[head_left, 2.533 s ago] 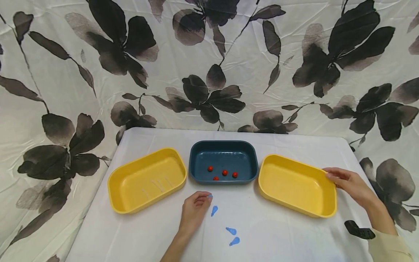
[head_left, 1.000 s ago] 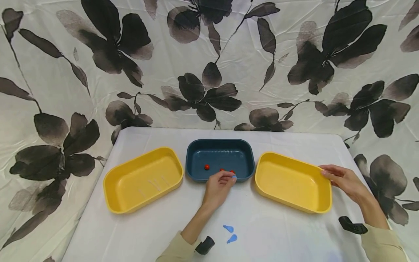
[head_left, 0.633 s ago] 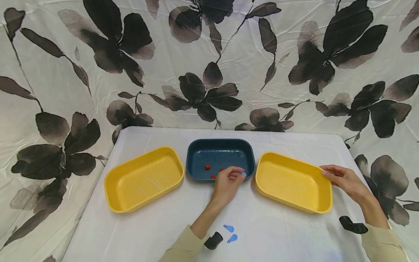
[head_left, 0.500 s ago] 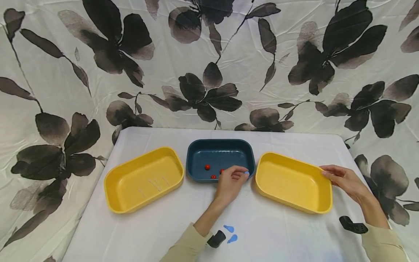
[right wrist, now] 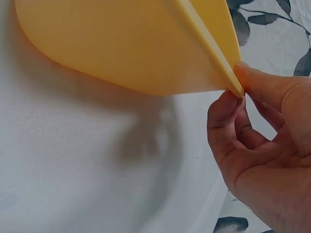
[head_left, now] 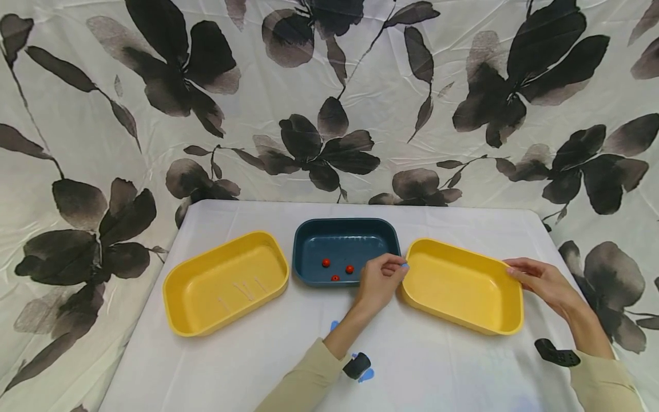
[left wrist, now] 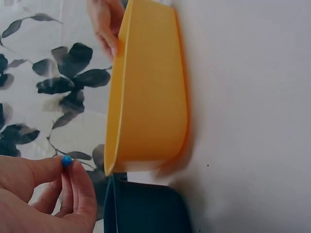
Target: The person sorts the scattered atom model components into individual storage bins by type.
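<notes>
My left hand (head_left: 381, 280) pinches a small blue bulb-shaped piece (left wrist: 67, 160) between thumb and fingertips. In the head view it is over the near right corner of the dark blue tray (head_left: 329, 224), with the fingertips at the left end of the right yellow tray (head_left: 463, 320). My right hand (head_left: 548, 286) grips that yellow tray's far right rim, thumb inside and fingers outside, as the right wrist view shows. Red beads (head_left: 326, 262) lie in the dark blue tray. More blue bulb-shaped pieces (head_left: 367, 375) lie on the table, partly hidden by my left forearm and wrist strap.
On the left stands another yellow tray (head_left: 201, 332) with several thin whitish sticks (head_left: 243, 290) inside. All three trays stand in a row on a white-covered table (head_left: 437, 372). Behind them hangs a floral cloth (head_left: 412, 114).
My left hand has picked up the blue piece from the table area and carried it up and rightward across the dark blue tray's near side. The right hand stays on the yellow rim.
</notes>
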The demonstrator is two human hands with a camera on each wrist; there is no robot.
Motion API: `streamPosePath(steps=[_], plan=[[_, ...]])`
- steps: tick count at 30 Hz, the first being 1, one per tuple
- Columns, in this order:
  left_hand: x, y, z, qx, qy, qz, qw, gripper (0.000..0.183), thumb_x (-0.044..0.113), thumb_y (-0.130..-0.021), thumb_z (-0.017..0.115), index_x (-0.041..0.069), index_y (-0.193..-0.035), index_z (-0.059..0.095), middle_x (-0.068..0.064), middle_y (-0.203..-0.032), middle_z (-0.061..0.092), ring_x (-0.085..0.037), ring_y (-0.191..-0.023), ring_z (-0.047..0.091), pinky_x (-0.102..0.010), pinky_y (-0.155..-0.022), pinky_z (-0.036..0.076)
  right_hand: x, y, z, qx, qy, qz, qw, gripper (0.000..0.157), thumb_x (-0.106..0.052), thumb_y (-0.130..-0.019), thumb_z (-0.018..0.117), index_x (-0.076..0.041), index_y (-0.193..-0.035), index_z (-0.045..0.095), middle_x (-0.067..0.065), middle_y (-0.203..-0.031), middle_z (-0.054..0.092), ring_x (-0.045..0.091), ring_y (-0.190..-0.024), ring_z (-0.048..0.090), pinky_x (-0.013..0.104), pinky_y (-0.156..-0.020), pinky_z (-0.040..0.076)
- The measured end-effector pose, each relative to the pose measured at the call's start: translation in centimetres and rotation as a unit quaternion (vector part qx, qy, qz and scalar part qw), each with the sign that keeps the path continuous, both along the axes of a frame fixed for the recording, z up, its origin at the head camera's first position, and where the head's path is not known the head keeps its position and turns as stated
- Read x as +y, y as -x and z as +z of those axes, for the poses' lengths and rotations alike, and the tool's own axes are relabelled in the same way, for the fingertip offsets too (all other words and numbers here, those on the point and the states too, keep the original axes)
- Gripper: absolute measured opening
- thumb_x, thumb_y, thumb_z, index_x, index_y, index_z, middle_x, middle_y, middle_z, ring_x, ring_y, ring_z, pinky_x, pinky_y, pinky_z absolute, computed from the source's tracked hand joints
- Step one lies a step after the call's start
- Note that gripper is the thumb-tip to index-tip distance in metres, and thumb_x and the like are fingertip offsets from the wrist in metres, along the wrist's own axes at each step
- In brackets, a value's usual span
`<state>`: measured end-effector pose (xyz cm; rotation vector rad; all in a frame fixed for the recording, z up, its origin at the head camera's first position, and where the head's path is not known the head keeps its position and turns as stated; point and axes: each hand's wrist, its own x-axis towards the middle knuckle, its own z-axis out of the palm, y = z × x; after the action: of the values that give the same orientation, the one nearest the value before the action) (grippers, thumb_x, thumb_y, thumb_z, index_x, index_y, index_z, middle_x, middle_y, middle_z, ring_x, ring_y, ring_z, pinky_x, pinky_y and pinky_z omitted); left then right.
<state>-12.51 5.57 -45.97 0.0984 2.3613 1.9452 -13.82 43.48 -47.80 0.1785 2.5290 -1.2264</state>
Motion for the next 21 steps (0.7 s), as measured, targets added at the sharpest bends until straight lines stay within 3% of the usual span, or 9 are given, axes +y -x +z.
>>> streamPosePath(steps=[13, 21], plan=[[2.2, 1.4, -0.1, -0.010, 0.004, -0.006, 0.9999, 0.009, 0.009, -0.094, 0.075, 0.004, -0.102, 0.076, 0.003, -0.080, 0.067, -0.002, -0.064, 0.058, -0.015, -0.063, 0.052, 0.1, -0.1, 0.2, -0.002, 0.006, -0.002, 1.000, 0.071, -0.046, -0.103, 0.060, 0.009, -0.145, 0.047, 0.019, -0.133, 0.061, -0.006, -0.093, 0.060, 0.014, -0.080, 0.054], [3.5, 1.7, -0.5, -0.008, 0.010, -0.036, 0.9993, 0.008, 0.004, -0.094, 0.074, -0.001, -0.100, 0.075, 0.001, -0.077, 0.063, -0.003, -0.059, 0.058, -0.016, -0.059, 0.054, 0.0, -0.2, 0.1, -0.013, 0.000, -0.005, 1.000, 0.074, -0.051, -0.101, 0.060, 0.007, -0.146, 0.046, 0.008, -0.131, 0.061, -0.004, -0.094, 0.060, 0.015, -0.082, 0.054]])
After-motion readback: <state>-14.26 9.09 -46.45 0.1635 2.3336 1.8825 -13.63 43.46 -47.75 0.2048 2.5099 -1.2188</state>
